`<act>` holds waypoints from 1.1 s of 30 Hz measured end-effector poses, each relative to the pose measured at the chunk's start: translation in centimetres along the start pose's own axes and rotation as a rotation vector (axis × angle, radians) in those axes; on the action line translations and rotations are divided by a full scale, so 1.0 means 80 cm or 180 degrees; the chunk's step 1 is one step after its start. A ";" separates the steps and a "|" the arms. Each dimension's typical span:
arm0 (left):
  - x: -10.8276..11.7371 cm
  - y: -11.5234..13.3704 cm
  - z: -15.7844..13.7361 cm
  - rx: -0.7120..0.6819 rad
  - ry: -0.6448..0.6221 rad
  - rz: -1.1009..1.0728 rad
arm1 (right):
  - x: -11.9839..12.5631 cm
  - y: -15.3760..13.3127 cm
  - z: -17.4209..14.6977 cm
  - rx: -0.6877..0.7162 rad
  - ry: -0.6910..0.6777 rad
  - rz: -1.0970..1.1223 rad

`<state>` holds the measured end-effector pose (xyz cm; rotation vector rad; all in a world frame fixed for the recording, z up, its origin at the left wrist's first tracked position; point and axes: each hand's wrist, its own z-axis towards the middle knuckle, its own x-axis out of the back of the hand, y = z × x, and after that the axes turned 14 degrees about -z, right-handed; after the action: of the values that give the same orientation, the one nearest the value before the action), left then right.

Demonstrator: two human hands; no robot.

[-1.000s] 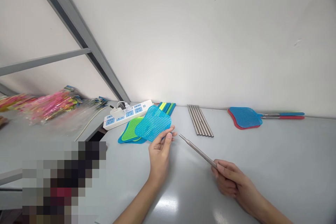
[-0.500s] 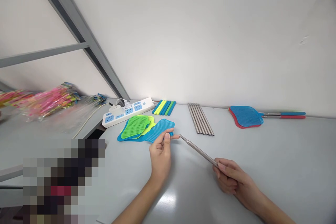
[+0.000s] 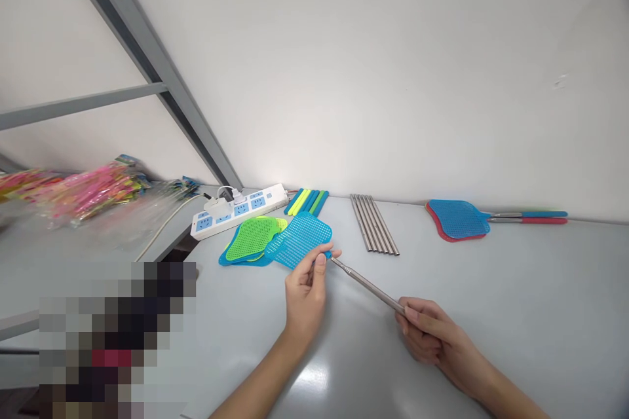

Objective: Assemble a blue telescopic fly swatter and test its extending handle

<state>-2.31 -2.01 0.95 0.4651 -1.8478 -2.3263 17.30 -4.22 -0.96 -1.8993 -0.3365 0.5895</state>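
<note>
My left hand (image 3: 308, 285) pinches the neck of a blue fly swatter head (image 3: 302, 239), whose perforated blade points up and to the left. In my right hand (image 3: 427, 330) is a metal telescopic rod (image 3: 371, 288), gripped near its lower end. The rod's thin tip meets the blue neck at my left fingertips; whether it sits inside the socket I cannot tell. Behind my left hand lie a green fly swatter head (image 3: 252, 237) and other blue and yellow ones, stacked. Several bare metal rods (image 3: 376, 226) rest side by side beyond my hands.
A white power strip (image 3: 240, 209) with plugs stands at the back left, beside several coloured handle grips (image 3: 307, 201). Fly swatters with handles, a blue one (image 3: 457, 218) on top, lie at the right by the wall. Plastic-wrapped pink items (image 3: 98, 190) cover the left table.
My left hand has moved slightly right, turning the blue swatter head's blade more into view. The rod's tip has come up against its neck; before, there was a small gap.
</note>
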 end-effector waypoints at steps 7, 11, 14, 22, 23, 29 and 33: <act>0.001 0.001 -0.001 -0.0037 -0.0047 0.0050 | 0.000 0.000 0.000 0.0055 0.0016 0.0027; 0.006 -0.003 -0.001 -0.0286 -0.0108 0.0350 | 0.000 0.000 0.000 0.0050 0.0040 -0.0031; 0.011 -0.006 0.000 -0.0553 -0.0245 0.0699 | 0.000 0.001 0.000 0.0017 0.0072 -0.0075; 0.009 -0.005 0.003 -0.0735 -0.0391 0.0939 | 0.001 -0.001 0.002 -0.0014 0.0097 -0.0057; 0.008 -0.005 0.004 -0.0704 -0.0380 0.0905 | 0.001 -0.001 0.002 -0.0014 0.0097 -0.0047; 0.008 -0.010 0.003 -0.0632 -0.0464 0.0772 | 0.001 0.000 0.001 -0.0014 0.0121 -0.0025; 0.007 -0.015 -0.003 -0.0668 -0.0444 0.0792 | 0.003 0.001 0.001 -0.0008 0.0120 0.0011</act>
<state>-2.64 -2.07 -0.36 0.0447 -1.5839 -2.3932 17.44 -4.05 -1.09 -1.9113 -0.3097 0.5552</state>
